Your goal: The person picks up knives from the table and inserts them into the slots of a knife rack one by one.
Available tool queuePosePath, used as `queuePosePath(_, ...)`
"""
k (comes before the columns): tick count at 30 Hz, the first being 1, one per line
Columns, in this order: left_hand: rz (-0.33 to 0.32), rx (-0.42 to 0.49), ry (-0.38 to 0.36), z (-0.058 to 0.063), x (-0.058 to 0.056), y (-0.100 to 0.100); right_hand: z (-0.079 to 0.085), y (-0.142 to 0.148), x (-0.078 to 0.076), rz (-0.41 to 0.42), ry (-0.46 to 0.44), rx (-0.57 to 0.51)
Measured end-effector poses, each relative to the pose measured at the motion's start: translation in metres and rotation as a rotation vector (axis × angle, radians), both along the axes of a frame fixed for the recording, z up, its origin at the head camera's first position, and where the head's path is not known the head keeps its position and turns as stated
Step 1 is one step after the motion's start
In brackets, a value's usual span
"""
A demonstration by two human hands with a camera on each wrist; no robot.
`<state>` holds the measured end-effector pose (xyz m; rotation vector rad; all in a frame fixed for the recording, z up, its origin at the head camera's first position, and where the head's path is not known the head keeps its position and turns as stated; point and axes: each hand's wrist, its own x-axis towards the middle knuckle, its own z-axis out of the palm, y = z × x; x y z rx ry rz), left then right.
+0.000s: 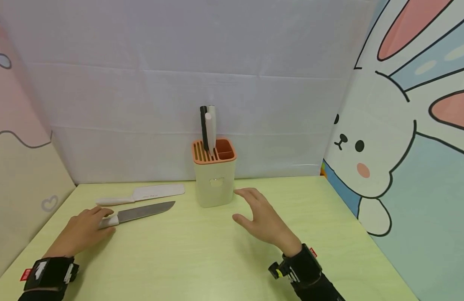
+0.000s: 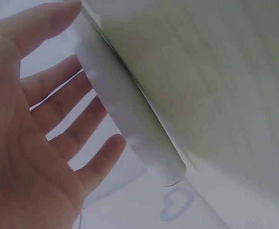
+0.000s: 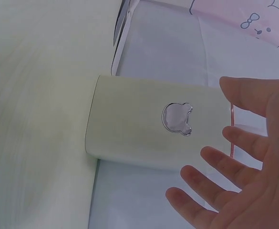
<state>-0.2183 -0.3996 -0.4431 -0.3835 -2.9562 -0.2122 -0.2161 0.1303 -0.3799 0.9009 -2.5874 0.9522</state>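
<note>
My left hand (image 1: 87,228) is at the white handle (image 2: 125,100) of a kitchen knife (image 1: 145,212) that lies on the table, its wide blade pointing right. In the left wrist view the fingers extend loosely along the handle's far side, with the thumb at its upper end. A cleaver (image 1: 158,192) with a white handle lies just behind this knife. My right hand (image 1: 263,219) hovers with spread fingers to the right of a cream knife holder (image 1: 215,184). The right wrist view has its fingers and thumb around the holder's top end, holding nothing.
The holder has an orange slotted top (image 1: 201,155) and stands near the table's back edge. One black handle (image 1: 204,125) and two white ones rise from it. A white sheet (image 1: 160,104) hangs behind the pale table (image 1: 171,259); printed cartoon panels (image 1: 412,200) flank it.
</note>
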Motion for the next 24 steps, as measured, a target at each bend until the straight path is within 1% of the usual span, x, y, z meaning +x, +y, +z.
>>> queuePosePath(5, -0.027, 0.003, 0.027, 0.0014, 0.0001, -0.0019, -0.0009, -0.0006, 0.0004, 0.006, -0.001, 0.004)
queuePosePath(14, -0.108, 0.012, 0.076, -0.0024, 0.0018, -0.0034, -0.0001, -0.0016, 0.0005, 0.013, 0.002, 0.013)
queuePosePath(20, -0.12, 0.015, 0.074, -0.0032, 0.0018, -0.0032, -0.0011, -0.0017, 0.0006, 0.016, 0.002, 0.019)
queuePosePath(24, -0.123, 0.012, 0.097, -0.0039, 0.0023, -0.0032, -0.0023, -0.0018, 0.0008, 0.023, -0.015, 0.028)
